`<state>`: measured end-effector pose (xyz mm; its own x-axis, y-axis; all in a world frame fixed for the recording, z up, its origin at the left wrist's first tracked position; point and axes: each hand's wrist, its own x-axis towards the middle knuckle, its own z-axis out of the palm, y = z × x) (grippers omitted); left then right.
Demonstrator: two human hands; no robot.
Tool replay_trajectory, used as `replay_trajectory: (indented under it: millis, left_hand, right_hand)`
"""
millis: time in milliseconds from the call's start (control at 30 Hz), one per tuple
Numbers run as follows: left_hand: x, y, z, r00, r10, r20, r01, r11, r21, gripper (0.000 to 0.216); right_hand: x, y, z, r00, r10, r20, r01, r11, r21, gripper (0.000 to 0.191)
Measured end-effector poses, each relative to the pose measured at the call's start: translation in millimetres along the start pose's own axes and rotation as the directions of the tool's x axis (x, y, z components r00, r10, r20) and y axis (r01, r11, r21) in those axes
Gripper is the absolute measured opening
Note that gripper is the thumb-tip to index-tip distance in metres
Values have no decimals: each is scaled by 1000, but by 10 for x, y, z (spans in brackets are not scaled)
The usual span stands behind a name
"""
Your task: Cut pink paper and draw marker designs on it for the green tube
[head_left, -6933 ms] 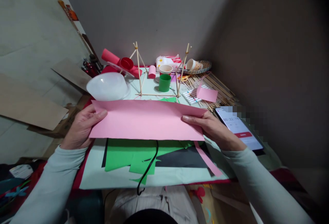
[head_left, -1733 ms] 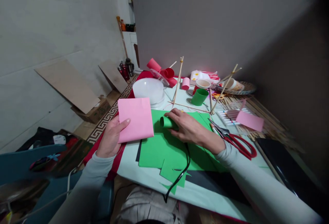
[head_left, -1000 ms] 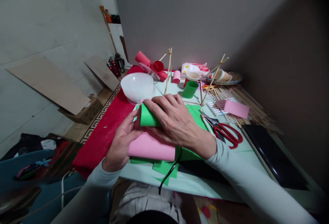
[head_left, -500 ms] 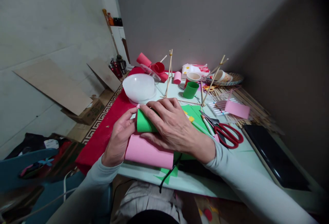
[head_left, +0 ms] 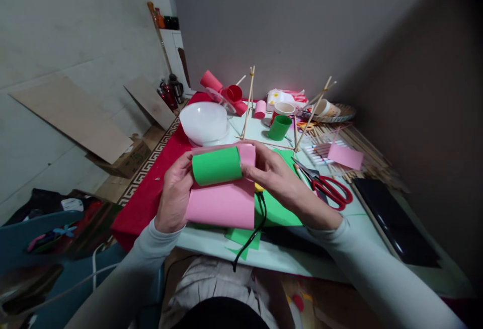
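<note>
A green paper roll lies across the upper part of a pink sheet, both lifted above the table. My left hand grips the left end of the roll and the sheet's left edge. My right hand pinches the roll's right end with the pink sheet's top edge curled over it. Under them lie green paper pieces and a black cord on the pale mat.
Red scissors lie to the right, next to markers and a small pink paper. A white bowl, green cup, bamboo stick frame, red cups and a dark phone stand around.
Both hands lifted the roll and pink sheet off the table. My right hand slid from covering the roll to its right end, and the pink top edge now curls over the roll.
</note>
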<state>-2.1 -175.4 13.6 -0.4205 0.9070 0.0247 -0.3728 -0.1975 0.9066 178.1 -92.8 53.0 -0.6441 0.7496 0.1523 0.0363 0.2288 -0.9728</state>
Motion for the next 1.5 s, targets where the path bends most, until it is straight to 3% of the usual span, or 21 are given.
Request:
replay_trajectory:
  millis: [100, 233, 433, 500, 600, 733, 867, 1000, 1167, 1267, 1367, 1500]
  left_hand:
    - [-21, 10, 47, 1000, 17, 18, -16, 1000, -17, 28]
    - [-52, 22, 116, 998, 63, -19, -63, 997, -37, 25]
    - [-26, 16, 171, 999, -25, -44, 21, 995, -100, 27]
    - [-14, 7, 157, 994, -98, -46, 92, 989, -113, 28]
    - [-27, 5, 102, 972, -234, 24, 236, 966, -108, 25]
    - [-102, 78, 5, 943, -323, 80, 330, 940, -88, 32]
    - [-193, 204, -33, 926, -321, 200, 341, 937, -73, 54]
    - [-240, 272, -14, 941, -268, 205, 285, 957, -56, 48]
    - [-238, 241, -11, 948, -253, 191, 257, 967, 7, 46]
    - [-231, 212, -13, 964, -214, 156, 215, 977, 9, 37]
    - [-214, 218, 2, 964, -218, 150, 219, 976, 14, 20]
    - [-160, 261, 38, 924, -332, 189, 341, 940, -17, 14]
  right_hand:
    - [24, 62, 47, 995, 82, -49, -74, 986, 151, 38]
    - [20, 109, 28, 997, 61, 47, -64, 996, 56, 24]
    - [-80, 83, -10, 987, -133, 87, 147, 974, -174, 23]
    - [-113, 67, -16, 971, -224, 78, 236, 944, -228, 34]
    - [-145, 58, -38, 942, -328, 69, 333, 892, -305, 50]
    - [-168, 73, -96, 874, -470, 123, 474, 768, -432, 41]
    - [-198, 105, -150, 815, -526, 241, 572, 668, -477, 35]
    - [-224, 124, -171, 807, -520, 279, 581, 617, -531, 37]
    - [-210, 126, -147, 812, -534, 235, 572, 651, -498, 36]
    - [-185, 108, -106, 848, -509, 149, 515, 723, -461, 35]
    - [-163, 86, -74, 912, -405, 69, 402, 845, -352, 36]
    - [-150, 74, -82, 969, -245, 11, 242, 946, -216, 36]
